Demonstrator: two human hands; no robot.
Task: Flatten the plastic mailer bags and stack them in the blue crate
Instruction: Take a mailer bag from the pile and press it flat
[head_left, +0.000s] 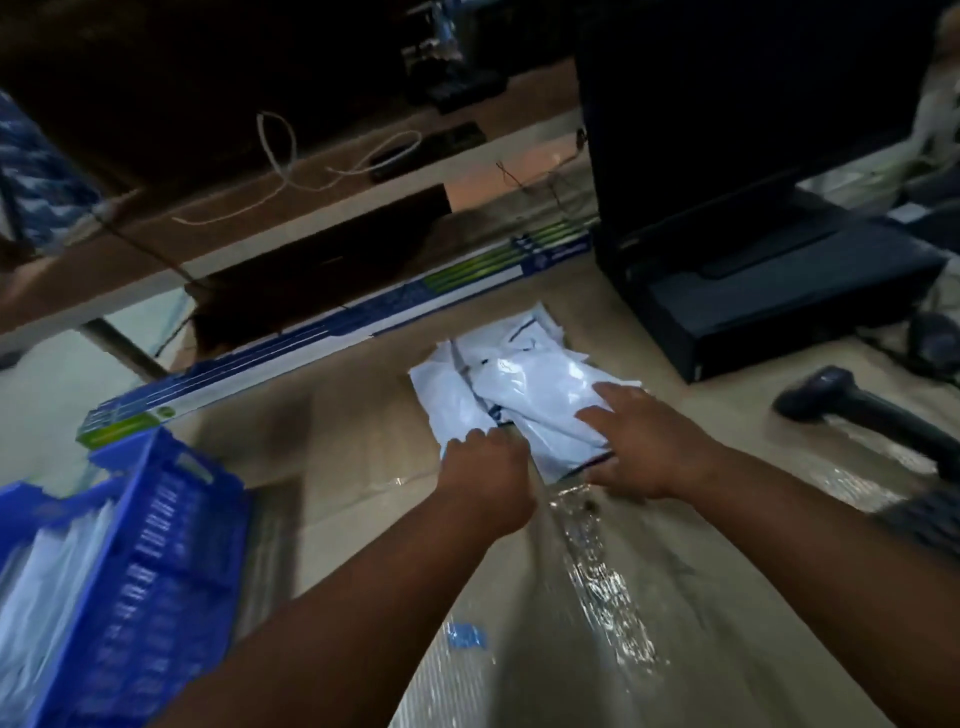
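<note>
Mailer bags (519, 384): a crumpled white pile on the tabletop (353, 415), ahead of both hands, right of the blue crate.
Left hand (485, 470): forearm stretched forward, knuckles up, grip curled and pinching the pile's near left edge.
Right hand (636, 441): forearm reaching in from the right, palm down, grip apart, straight fingers pressing flat on the top bag.
Blue crate (156, 530): at the left edge, tilted in the view, white bags inside.
Scanner (852, 405): lying at the right, well apart from the pile.
Long box (332, 332): lying beyond the pile.
</note>
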